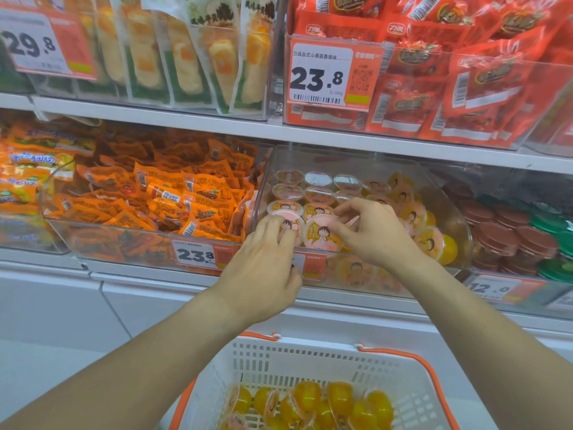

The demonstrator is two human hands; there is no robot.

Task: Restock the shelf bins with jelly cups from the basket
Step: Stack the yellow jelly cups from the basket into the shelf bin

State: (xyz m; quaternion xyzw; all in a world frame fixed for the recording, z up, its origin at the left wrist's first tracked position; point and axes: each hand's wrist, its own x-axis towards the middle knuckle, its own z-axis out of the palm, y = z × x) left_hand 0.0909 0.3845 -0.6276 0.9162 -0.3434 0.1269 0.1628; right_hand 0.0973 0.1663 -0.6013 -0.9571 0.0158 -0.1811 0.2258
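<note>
**Setting jelly cups into the front row of the clear bin**

Sitting nearest the camera, the white basket with orange handles holds a heap of orange and yellow jelly cups piled loosely on its floor, some on their sides.

Above it, both forearms reach up to the clear bin on the lower shelf. The left hand lies over the bin's front wall, its fingers curled down onto a pink jelly cup at the front left corner; the fingertips rest on the cup's printed lid. The right hand is just beside it, thumb and forefinger pinched on the far rim of a peach-coloured cup that stands next to the pink one, the other fingers loosely bent above it.

Behind these two cups, further lidded cups stand upright in neat rows on the left half of the bin, while the right half holds yellow cups tumbled at angles.

Left of this bin, a second clear bin is full of orange snack packets. To the right, dark red and green cups are stacked in another container.

On the shelf above, clear boxes hold green-and-white packets and red packets, with price tags clipped to their fronts.
</note>
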